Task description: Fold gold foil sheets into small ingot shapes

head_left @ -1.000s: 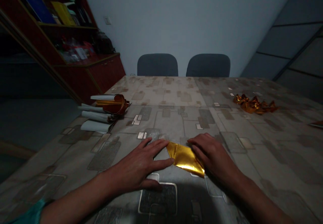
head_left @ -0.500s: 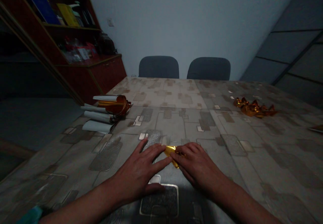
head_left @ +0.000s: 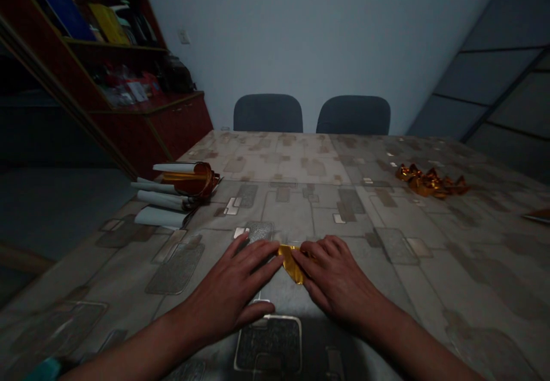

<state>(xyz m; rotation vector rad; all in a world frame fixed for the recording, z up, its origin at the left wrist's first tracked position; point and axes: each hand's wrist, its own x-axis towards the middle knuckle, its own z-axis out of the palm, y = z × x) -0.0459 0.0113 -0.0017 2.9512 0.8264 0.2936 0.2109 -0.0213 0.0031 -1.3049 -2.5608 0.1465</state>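
A small folded piece of gold foil paper (head_left: 292, 264) lies on the patterned tablecloth between my hands, its lower end tapering to a blunt tip. My left hand (head_left: 238, 281) is spread low over the table with the thumb apart; its index and middle fingertips touch the foil's left edge. On the right side, the fingers of my right hand (head_left: 333, 272) are bent and closed over the foil, hiding that part of it. Whether the right thumb reaches beneath the foil cannot be made out.
To the left lies a stack of bent foil sheets (head_left: 189, 181) with pale backs. Several folded gold foil pieces (head_left: 432, 181) sit at the far right. Two grey chairs (head_left: 268, 113) stand behind the table (head_left: 296, 197), and a red-brown cabinet (head_left: 180, 126) is at the back left.
My left thumb and fingers have drawn slightly left, off the middle of the foil, so more of it shows. My right hand stays on its right side. The view has shifted slightly.
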